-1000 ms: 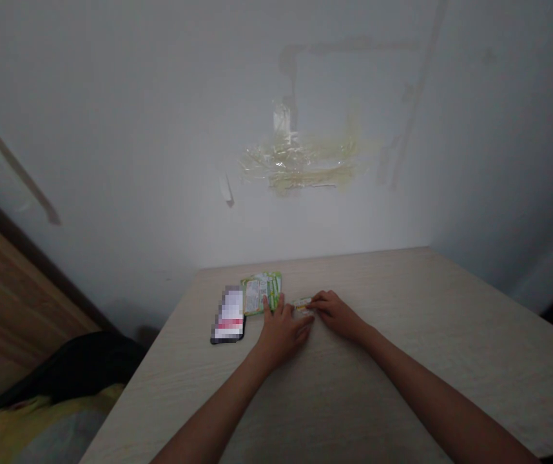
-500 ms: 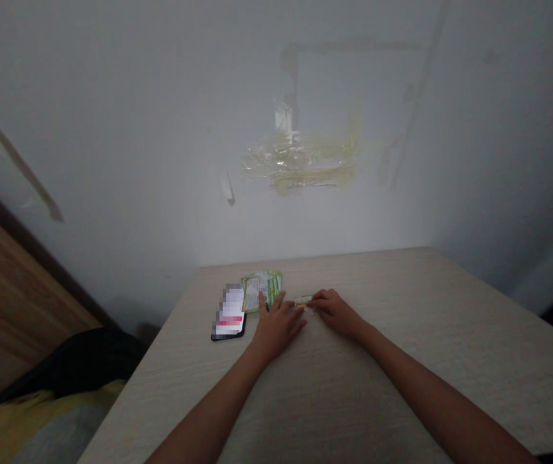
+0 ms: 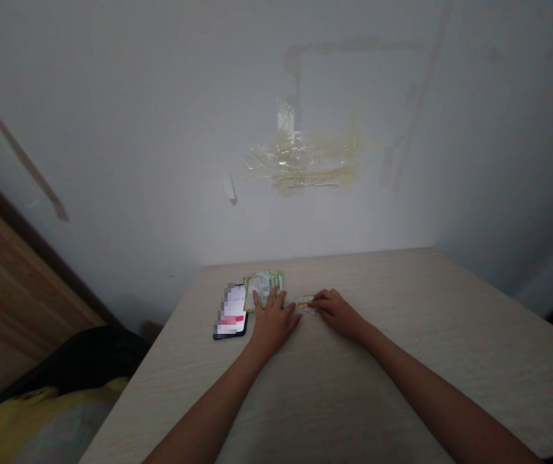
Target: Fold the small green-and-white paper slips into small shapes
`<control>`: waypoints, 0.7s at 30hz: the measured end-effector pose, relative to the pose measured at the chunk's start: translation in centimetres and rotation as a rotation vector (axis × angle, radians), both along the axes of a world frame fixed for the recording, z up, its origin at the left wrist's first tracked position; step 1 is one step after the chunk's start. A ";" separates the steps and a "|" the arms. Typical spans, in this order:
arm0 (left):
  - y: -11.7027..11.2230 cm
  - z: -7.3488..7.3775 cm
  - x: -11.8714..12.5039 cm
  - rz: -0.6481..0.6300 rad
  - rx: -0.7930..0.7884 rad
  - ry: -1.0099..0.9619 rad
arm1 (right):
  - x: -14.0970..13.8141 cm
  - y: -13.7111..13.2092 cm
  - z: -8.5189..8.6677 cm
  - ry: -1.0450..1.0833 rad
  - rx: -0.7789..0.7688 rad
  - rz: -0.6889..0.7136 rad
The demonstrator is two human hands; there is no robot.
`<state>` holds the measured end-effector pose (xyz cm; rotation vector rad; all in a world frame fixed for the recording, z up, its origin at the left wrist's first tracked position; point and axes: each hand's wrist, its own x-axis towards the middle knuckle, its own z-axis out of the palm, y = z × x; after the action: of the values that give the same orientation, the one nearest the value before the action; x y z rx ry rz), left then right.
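My left hand (image 3: 272, 323) lies with its fingers spread, the fingertips over the lower edge of a green-and-white printed packet (image 3: 263, 283). To its right is a small, partly clear packet (image 3: 303, 301) with an orange-yellow mark, flat on the table. My right hand (image 3: 337, 312) has its fingers drawn together at the right end of this small packet, pinching it. The fingertips cover that end. A gap separates the small packet from most of my left hand; one left fingertip comes close to its left end.
A phone (image 3: 231, 317) with a lit screen lies left of the green packet, partly under its edge. The pale wooden table (image 3: 354, 393) meets a wall (image 3: 368, 219) with old tape (image 3: 300, 161) on it. Dark and yellow cloth (image 3: 49, 412) sits off the table's left side.
My left hand has shifted slightly left, away from the small packet and further onto the green one. My right hand stays at the small packet's right end.
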<state>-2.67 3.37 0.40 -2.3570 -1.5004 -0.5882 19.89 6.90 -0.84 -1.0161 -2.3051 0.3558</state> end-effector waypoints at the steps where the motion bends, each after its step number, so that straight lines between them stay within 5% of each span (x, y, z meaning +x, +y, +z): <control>1: 0.1 0.0 0.0 -0.003 -0.006 -0.003 | 0.0 0.0 0.0 -0.001 0.001 -0.002; 21: 0.3 -0.3 -0.1 0.017 -0.080 -0.072 | -0.1 0.4 -0.3 0.002 0.005 -0.003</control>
<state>-2.78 3.68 0.08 -2.4034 -1.6021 -0.6266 19.81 7.31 -1.15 -1.0160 -2.3016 0.3499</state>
